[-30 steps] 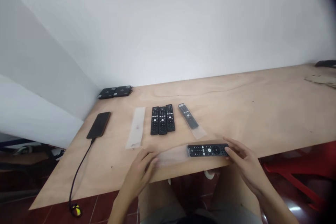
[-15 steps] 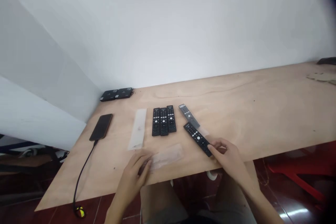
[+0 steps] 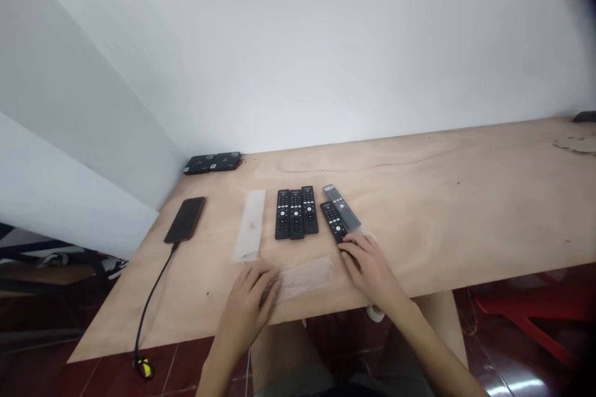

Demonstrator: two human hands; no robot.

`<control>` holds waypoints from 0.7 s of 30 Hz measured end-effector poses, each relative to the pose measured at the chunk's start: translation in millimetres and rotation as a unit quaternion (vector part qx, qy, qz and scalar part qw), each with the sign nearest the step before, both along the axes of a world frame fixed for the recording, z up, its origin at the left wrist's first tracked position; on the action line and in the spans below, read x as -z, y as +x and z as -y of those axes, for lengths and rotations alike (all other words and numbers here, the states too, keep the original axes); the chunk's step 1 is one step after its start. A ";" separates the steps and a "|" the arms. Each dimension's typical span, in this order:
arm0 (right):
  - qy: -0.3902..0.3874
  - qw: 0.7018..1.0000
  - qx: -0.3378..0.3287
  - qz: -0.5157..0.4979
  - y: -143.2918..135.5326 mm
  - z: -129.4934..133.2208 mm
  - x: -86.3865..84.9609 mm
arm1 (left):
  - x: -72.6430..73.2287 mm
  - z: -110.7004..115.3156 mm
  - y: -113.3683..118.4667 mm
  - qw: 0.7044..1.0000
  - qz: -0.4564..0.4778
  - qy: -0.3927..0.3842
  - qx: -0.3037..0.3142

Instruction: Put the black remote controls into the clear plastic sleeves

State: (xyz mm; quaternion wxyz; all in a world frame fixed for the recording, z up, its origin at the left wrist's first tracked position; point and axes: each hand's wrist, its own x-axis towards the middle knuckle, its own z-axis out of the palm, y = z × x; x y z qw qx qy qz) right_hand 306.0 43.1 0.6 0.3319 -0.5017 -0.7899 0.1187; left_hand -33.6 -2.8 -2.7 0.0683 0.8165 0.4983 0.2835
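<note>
My right hand [image 3: 370, 267] has its fingers at the near end of a black remote control [image 3: 333, 221], which lies tilted on the table. Just beside that remote is another remote in a clear plastic sleeve [image 3: 343, 207]. With curled fingers, my left hand [image 3: 251, 298] grips the left end of an empty clear plastic sleeve [image 3: 305, 277] lying flat. Three black remotes stand side by side in a row: a left one [image 3: 282, 215], a middle one [image 3: 297, 215] and a right one [image 3: 310, 209]. Left of them lies a second flat sleeve [image 3: 250, 225].
A phone [image 3: 185, 219] with a black cable [image 3: 151, 301] lies on the left of the wooden table [image 3: 442, 217]. Two black boxes [image 3: 212, 163] sit in the back corner by the wall. A red chair [image 3: 526, 310] is at the lower right.
My right hand has moved the loose remote up and left, alongside the sleeved one. My left hand stays at the sleeve's end. The view has shifted slightly.
</note>
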 end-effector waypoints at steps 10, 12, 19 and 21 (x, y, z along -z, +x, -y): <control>0.029 0.999 -0.019 0.024 -39.2 -29.7 -15.5 | -0.8 0.4 25.8 1.000 0.006 -0.014 -0.019; 0.038 0.997 -0.059 0.024 -46.6 -17.1 -19.9 | -3.1 0.0 38.3 0.999 0.012 -0.024 -0.018; 0.004 0.991 -0.113 0.071 -39.4 23.0 2.1 | -1.1 -3.9 45.1 0.998 0.033 -0.044 -0.024; -0.014 0.995 -0.089 0.040 -27.7 25.3 7.0 | 1.3 -6.0 38.0 0.997 0.046 -0.047 -0.040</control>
